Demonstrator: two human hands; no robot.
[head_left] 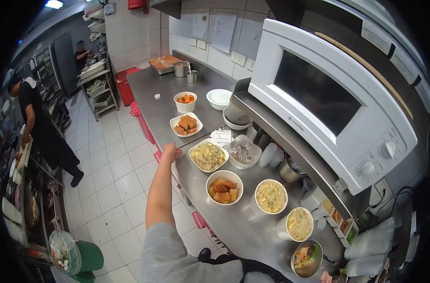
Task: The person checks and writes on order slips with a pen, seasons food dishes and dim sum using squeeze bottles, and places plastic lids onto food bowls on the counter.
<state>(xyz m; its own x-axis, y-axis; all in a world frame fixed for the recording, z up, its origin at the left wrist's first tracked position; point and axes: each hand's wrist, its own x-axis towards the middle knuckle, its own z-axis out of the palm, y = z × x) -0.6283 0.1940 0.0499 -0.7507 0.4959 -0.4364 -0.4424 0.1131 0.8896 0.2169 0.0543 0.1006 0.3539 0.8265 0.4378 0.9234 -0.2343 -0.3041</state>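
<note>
My left hand (171, 152) reaches over the counter's front edge, its fingers stretched out and nothing visible in them. Just right of it, apart from the fingertips, stands a square white bowl of fried rice (208, 156). Behind that sits a smaller square bowl of browned fried pieces (186, 125). Nearer me is a round tub of golden-brown chunks (225, 188). Two round tubs of fried rice (271, 196) and a metal bowl with food (306, 258) continue to the right. A small pinkish shape at the bottom edge may be my right hand, but I cannot tell.
A white microwave (319, 104) sits on a raised shelf over the steel counter (153, 94). Paper slips (221, 137) and a bagged bowl (244, 152) lie behind the rice. Left, co-workers (45, 122) stand across the tiled aisle, near a green bin (90, 257).
</note>
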